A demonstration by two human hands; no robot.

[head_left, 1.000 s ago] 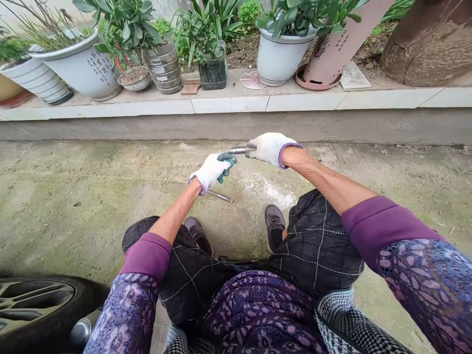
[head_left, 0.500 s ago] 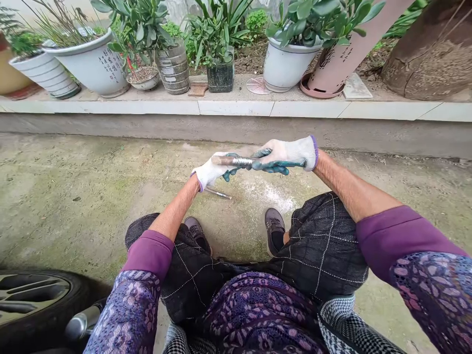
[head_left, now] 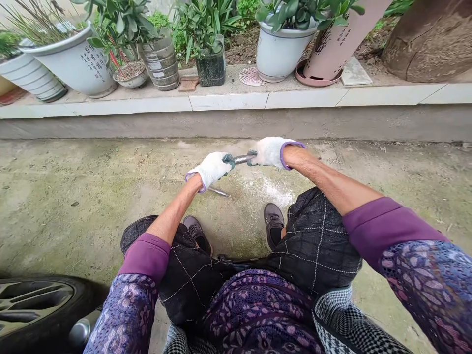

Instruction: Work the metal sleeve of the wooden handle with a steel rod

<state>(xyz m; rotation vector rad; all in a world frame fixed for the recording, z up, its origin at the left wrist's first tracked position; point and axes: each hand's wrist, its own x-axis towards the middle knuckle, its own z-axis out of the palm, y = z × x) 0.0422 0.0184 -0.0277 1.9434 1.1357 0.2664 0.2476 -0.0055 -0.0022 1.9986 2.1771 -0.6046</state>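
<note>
Both my hands wear white knit gloves with dark green palms and purple cuffs. My left hand point(head_left: 213, 167) is closed around one end of a short, shiny metal rod point(head_left: 242, 159) with a ridged, spiral-looking surface. The other end sits in the closed fingers of my right hand point(head_left: 270, 151), so only the middle of the rod shows. It is held roughly level above the concrete, between and beyond my feet. Below my left hand, a thinner metal rod point(head_left: 220, 192) lies on the ground, partly hidden by the glove.
White powder point(head_left: 276, 191) is scattered on the concrete ahead of my right shoe point(head_left: 273, 219). Beyond runs a low tiled ledge point(head_left: 228, 102) with several potted plants, among them a white pot point(head_left: 282, 54). A car wheel point(head_left: 33, 307) stands close at lower left.
My right hand has turned over and shifted left, its fingers now wrapped around the rod's end. The rod's brownish end, visible before over my left glove, no longer shows. The view tilted slightly down.
</note>
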